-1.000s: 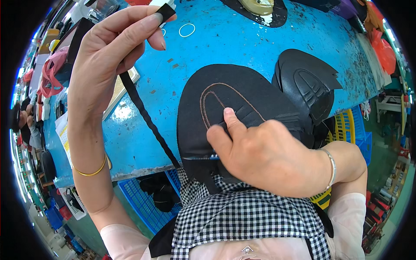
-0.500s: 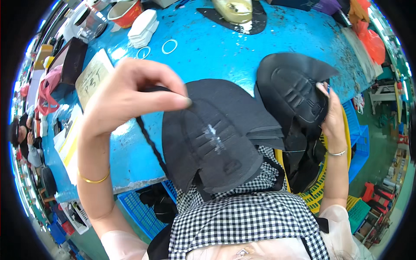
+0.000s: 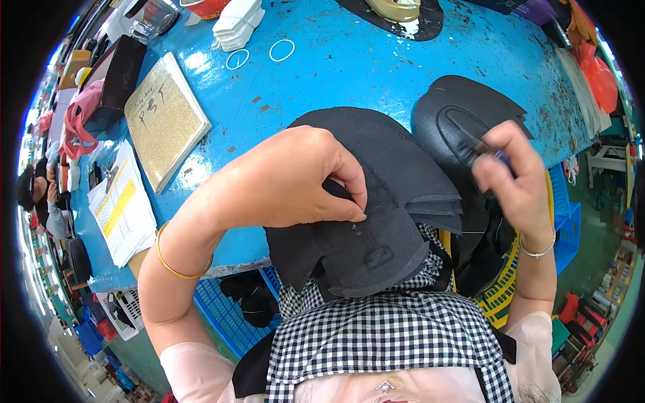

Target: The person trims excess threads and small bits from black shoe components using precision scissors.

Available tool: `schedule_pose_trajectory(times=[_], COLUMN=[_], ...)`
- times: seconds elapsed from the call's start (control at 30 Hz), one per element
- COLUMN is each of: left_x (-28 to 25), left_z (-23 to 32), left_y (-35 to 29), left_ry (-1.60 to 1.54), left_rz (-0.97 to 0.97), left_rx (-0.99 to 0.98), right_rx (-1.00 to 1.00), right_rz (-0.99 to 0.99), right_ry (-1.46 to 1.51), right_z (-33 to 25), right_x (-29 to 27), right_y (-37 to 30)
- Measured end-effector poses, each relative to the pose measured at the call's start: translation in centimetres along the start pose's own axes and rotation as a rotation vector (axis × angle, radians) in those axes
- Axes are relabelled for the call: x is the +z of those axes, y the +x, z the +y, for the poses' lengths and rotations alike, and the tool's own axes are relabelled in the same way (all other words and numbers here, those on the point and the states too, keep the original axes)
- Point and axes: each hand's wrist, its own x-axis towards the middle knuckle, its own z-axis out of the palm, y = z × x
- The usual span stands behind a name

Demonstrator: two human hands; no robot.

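Observation:
A stack of black shoe-upper pieces (image 3: 383, 248), slit at the edge and with an embossed outline, lies over my lap at the table edge. My left hand (image 3: 289, 178) is over it, thumb and finger pinched on a black strip (image 3: 338, 189) that is mostly hidden by the hand; the fingertips touch the top piece. On the right, my right hand (image 3: 514, 174) is closed around a small dark-blue tool (image 3: 500, 156), its kind blurred. Beneath and beside that hand rests a glossier black molded upper piece (image 3: 463, 121).
The blue table (image 3: 336, 74) holds a gold notebook (image 3: 164, 121), papers (image 3: 124, 208), white pads (image 3: 238, 23), two white rings (image 3: 282, 50) and a dark box (image 3: 121, 77). A yellow basket (image 3: 500, 295) with black pieces stands right; a blue crate (image 3: 235, 329) is below.
My left hand has come down and right, bringing the black braided strip onto the stack and covering the white smear. The right hand has shifted off the molded piece's edge, holding the small tool.

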Motion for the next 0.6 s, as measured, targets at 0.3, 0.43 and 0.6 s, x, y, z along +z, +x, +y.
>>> schedule_pose_trajectory(times=[0.3,0.43,0.6], left_x=[0.0,-0.4,-0.9], left_z=[-0.6,-1.7,-1.0], left_y=[-0.9,-0.9,-0.8], left_ry=[0.259,0.172,0.250], left_rz=[0.213,0.195,0.108], left_rx=[0.025,0.114,0.032], right_rx=[-0.626,-0.619,-0.585], right_rz=[-0.569,-0.707,-0.509], right_ry=[-0.497,-0.342,-0.615], right_z=[-2.1,-1.5,-2.7], right_x=[4.0,3.6,4.3], right_y=[3.8,4.6,4.8])
